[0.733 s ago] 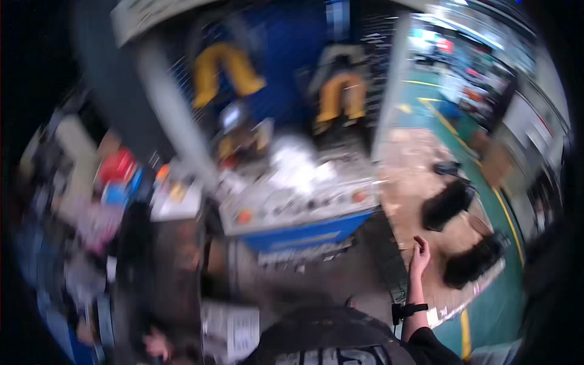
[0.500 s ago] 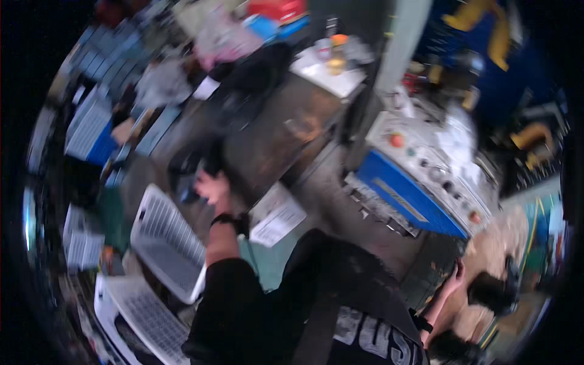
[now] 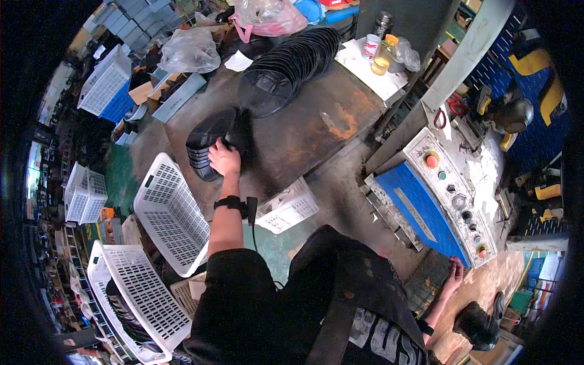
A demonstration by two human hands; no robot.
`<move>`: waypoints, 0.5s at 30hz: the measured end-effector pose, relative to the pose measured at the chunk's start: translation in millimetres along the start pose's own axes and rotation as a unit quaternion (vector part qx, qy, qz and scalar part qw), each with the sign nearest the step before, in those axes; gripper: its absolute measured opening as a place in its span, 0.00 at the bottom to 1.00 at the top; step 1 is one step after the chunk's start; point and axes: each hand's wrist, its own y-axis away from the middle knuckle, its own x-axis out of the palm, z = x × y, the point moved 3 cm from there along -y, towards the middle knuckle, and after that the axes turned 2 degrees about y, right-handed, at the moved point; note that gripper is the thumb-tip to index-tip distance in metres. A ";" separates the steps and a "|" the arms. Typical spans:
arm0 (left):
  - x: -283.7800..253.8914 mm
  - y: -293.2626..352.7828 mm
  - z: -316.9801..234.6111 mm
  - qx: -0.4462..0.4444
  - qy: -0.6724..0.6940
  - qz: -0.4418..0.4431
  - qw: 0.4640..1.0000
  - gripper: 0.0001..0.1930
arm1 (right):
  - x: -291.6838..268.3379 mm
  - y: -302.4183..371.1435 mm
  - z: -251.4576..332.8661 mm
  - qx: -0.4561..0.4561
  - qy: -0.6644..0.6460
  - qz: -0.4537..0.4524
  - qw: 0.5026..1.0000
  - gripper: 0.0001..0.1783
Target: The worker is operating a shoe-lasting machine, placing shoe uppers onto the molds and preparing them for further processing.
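My left hand (image 3: pixel 224 159) grips a stack of black round plastic parts (image 3: pixel 210 143) at the near left corner of the rusty metal workbench (image 3: pixel 304 131). A long row of the same black round parts (image 3: pixel 292 61) lies on its side across the bench top, further away. My right hand (image 3: pixel 454 274) hangs low beside my body with fingers loosely apart, holding nothing, near the blue corner of the machine.
White plastic baskets (image 3: pixel 170 213) stand on the floor to the left, one (image 3: pixel 131 304) holding dark parts. A blue and grey machine control panel (image 3: pixel 453 194) with buttons is at right. Plastic bags (image 3: pixel 188 52), jars (image 3: pixel 380 52) and paper sit at the bench's far side.
The view has swung from the machine down to the workbench and sharpened. My left hand has come onto the black stack at the bench corner; my right hand stays low at my side.
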 end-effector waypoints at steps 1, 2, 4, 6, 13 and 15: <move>0.6 2.6 -2.5 0.033 0.009 0.009 0.999 0.25 | 1.7 3.7 -3.7 0.029 -0.012 -0.009 0.999 0.10; 0.9 5.7 -3.3 0.065 0.017 0.018 0.998 0.24 | 3.0 7.5 -8.4 0.058 -0.024 -0.017 0.998 0.09; 3.8 1.4 4.9 0.138 0.063 0.002 0.988 0.19 | 6.9 12.4 -18.2 0.068 -0.037 -0.010 0.997 0.09; 4.8 -8.8 10.5 0.184 0.155 0.012 0.971 0.14 | 11.3 15.4 -23.5 0.049 -0.014 0.008 0.999 0.10; -8.9 -92.1 85.1 0.114 -0.142 0.176 0.967 0.12 | 43.2 11.6 17.8 0.082 0.006 0.056 0.995 0.09; -22.6 -94.6 85.1 0.125 -0.119 0.177 0.969 0.11 | 46.7 9.6 15.3 0.082 -0.004 0.064 0.995 0.09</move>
